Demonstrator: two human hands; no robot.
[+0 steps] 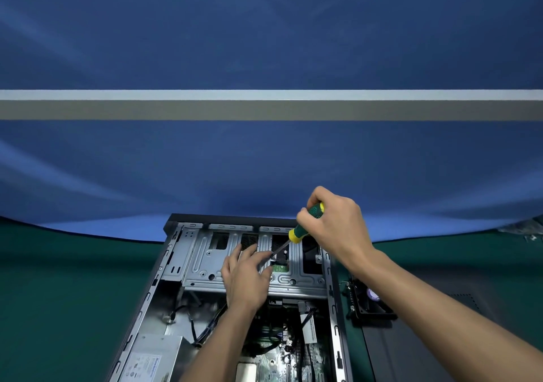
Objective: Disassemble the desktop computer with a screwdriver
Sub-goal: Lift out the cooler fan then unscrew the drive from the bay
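Gripping green-yellow screwdriver [302, 229] in right hand [335, 229], left hand [246, 276] fingers straight on open computer [205, 261].

L hand [245, 276] flat, fingers extended fwd; R hand [335, 229] fisted, wrist bent.

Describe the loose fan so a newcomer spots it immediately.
Start at the open grey metal computer case on the green table. Just outside its right wall, under the right forearm, lies a black square cooling fan. Its purple hub sticker sets it apart from the flat dark panel beside it.
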